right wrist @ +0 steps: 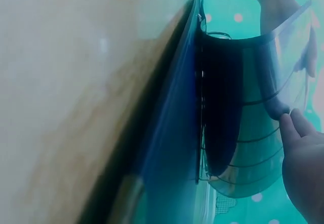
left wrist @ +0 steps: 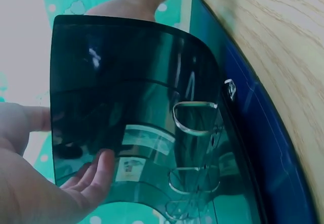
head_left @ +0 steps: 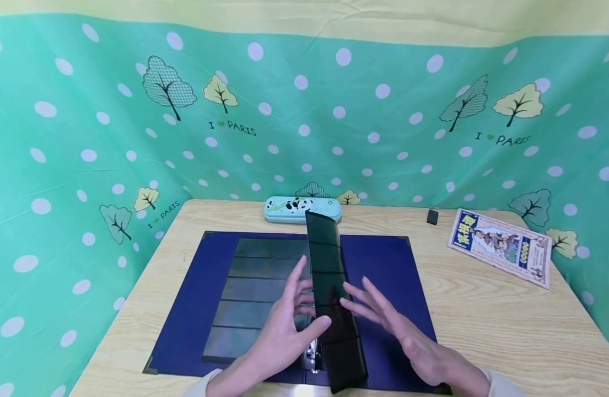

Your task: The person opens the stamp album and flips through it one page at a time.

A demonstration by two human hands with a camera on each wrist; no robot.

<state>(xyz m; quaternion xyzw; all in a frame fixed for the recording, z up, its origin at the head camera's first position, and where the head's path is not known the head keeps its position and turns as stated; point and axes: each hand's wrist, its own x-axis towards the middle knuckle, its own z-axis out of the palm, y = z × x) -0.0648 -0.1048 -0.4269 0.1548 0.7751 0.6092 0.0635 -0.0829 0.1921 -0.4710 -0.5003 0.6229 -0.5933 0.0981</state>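
Note:
An open blue ring binder (head_left: 383,309) lies on the table. One dark, see-through pocket page (head_left: 329,270) stands up along its rings (left wrist: 195,117), curved over. More pocket pages (head_left: 254,281) lie flat on the left cover. My left hand (head_left: 284,325) is at the standing page's left face, fingers spread, its thumb across the upper edge. From the other side, my right hand (head_left: 408,336) touches the page with nearly straight fingers, the fingertips (right wrist: 286,122) against the sheet in the right wrist view. How firmly the left hand bears on the page is unclear.
Behind the binder sits a light blue panda pencil case (head_left: 301,209). A small black object (head_left: 432,217) and a printed booklet (head_left: 502,245) lie at the right rear of the wooden table (head_left: 497,331). Green dotted cloth (head_left: 304,110) hangs around the table.

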